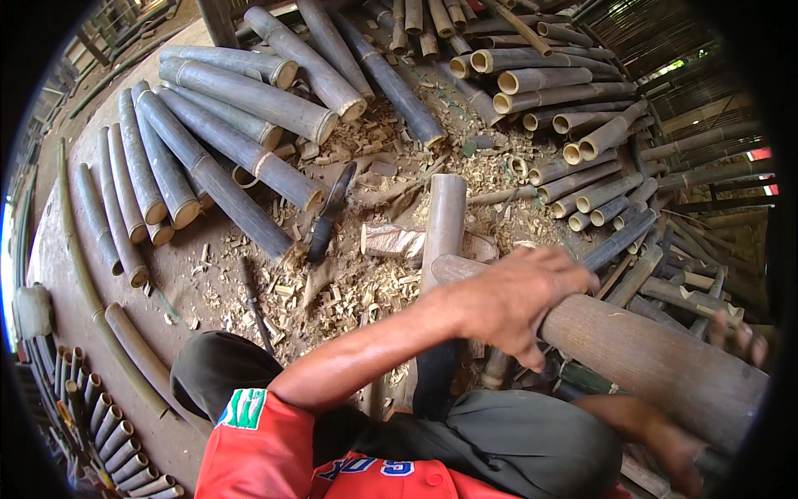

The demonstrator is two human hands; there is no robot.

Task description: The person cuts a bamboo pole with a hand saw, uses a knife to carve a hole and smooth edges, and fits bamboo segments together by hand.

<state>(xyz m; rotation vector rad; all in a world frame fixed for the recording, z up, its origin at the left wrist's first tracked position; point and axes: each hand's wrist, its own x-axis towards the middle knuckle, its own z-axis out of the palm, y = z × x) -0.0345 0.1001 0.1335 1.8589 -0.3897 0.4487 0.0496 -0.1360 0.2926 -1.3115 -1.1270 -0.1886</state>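
Note:
A thick brown bamboo pole (657,358) slants across my right side, its narrower-looking far end towards the middle. My left hand (519,299) lies over its upper side, with fingers and thumb wrapped partly round it. Past the pole's far side, at the right rim, the fingers of my right hand (742,339) show, blurred; the palm is hidden behind the pole, which this hand seems to support from below. Beyond my left hand, an upright bamboo piece (446,208) stands by a pale chopped log (392,241). My knees are bent to both sides.
Cut bamboo lengths (241,100) lie fanned out at the far left, and more are stacked (573,91) at the far right. Wood chips (357,287) cover the ground ahead. A slim dark tool (253,303) and a dark curved object (332,212) lie among them. Bamboo tubes (116,441) stand lower left.

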